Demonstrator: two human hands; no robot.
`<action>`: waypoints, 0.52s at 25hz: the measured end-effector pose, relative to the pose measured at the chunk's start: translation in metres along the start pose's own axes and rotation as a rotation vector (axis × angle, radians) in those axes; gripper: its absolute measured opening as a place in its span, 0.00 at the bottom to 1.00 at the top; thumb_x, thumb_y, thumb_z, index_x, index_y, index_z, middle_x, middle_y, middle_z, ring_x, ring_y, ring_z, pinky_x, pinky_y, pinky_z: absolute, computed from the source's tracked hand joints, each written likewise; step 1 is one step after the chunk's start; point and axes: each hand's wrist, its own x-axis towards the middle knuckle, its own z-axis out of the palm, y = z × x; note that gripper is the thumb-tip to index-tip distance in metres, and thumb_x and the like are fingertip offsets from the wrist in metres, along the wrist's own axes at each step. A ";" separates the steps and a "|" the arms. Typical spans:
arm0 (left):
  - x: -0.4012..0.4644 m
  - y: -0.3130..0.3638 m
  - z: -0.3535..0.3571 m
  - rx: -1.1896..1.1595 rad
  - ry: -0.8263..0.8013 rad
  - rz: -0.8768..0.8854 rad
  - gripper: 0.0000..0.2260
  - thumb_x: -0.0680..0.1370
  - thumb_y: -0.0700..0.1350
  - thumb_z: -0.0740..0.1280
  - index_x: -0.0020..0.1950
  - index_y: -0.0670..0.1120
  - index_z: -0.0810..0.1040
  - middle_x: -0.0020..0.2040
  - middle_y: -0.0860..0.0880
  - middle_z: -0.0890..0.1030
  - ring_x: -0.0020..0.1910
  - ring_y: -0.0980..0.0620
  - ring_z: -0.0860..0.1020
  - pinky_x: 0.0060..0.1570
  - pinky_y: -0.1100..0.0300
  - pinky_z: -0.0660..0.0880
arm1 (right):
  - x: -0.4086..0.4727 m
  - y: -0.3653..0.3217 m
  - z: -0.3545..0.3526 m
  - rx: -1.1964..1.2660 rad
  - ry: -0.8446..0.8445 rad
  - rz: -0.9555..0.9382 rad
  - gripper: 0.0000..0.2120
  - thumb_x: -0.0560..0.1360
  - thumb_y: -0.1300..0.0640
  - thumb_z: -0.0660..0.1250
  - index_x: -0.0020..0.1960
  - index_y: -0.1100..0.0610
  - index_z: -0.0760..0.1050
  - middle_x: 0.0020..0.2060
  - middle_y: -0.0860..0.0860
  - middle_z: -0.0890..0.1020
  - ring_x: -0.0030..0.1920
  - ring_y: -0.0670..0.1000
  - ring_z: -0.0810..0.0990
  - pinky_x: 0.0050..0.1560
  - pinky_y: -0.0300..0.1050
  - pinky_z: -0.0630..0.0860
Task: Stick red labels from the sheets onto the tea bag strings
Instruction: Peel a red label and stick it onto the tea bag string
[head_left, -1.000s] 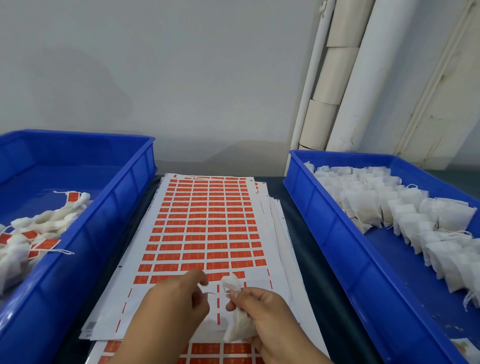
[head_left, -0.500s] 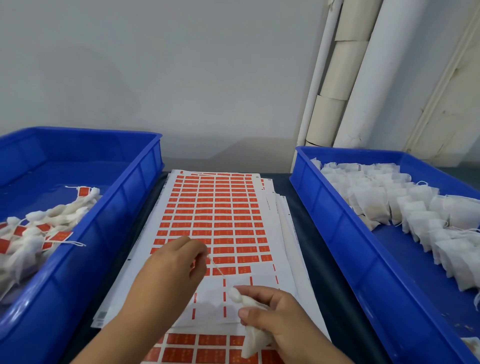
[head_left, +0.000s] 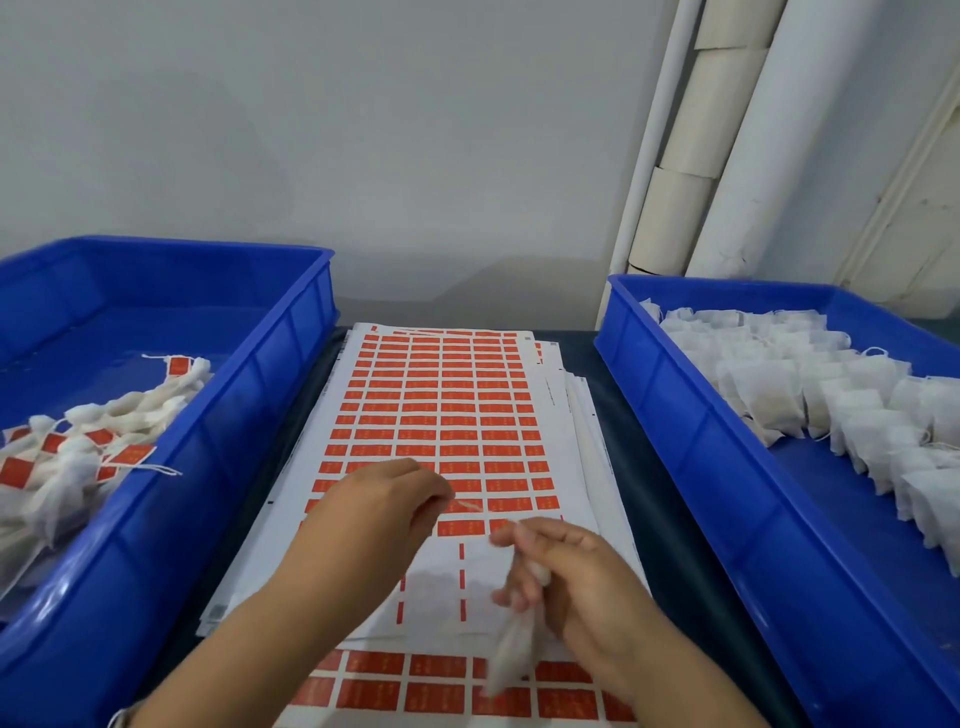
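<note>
Left hand (head_left: 379, 512) moved up, label (head_left: 467, 503) writing unreadable

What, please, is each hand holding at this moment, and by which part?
The right hand grips a tea bag by its gathered top. The left hand pinches the far end of that bag's string over the label sheet.

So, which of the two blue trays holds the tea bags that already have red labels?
The left tray: its tea bags carry red labels on their strings. The bags in the right tray are plain white.
</note>
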 end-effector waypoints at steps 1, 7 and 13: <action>0.003 0.000 0.006 -0.018 -0.011 -0.021 0.11 0.78 0.51 0.63 0.60 0.58 0.77 0.55 0.61 0.78 0.46 0.63 0.73 0.45 0.78 0.64 | 0.003 0.000 -0.007 0.079 0.085 -0.002 0.13 0.78 0.58 0.60 0.42 0.59 0.82 0.23 0.53 0.72 0.26 0.49 0.74 0.41 0.46 0.77; 0.016 0.027 0.082 -0.071 -0.169 -0.214 0.28 0.73 0.64 0.63 0.72 0.56 0.65 0.74 0.57 0.63 0.71 0.53 0.63 0.68 0.54 0.63 | 0.022 -0.012 -0.032 -0.113 0.388 -0.033 0.13 0.80 0.59 0.59 0.38 0.59 0.75 0.23 0.51 0.76 0.19 0.46 0.68 0.21 0.37 0.65; 0.016 0.022 0.103 -0.155 -0.100 -0.231 0.26 0.72 0.62 0.66 0.68 0.55 0.71 0.70 0.59 0.69 0.70 0.54 0.67 0.68 0.54 0.61 | 0.051 -0.006 -0.040 -0.785 0.278 -0.067 0.08 0.73 0.55 0.71 0.50 0.43 0.79 0.52 0.36 0.78 0.48 0.40 0.78 0.38 0.26 0.70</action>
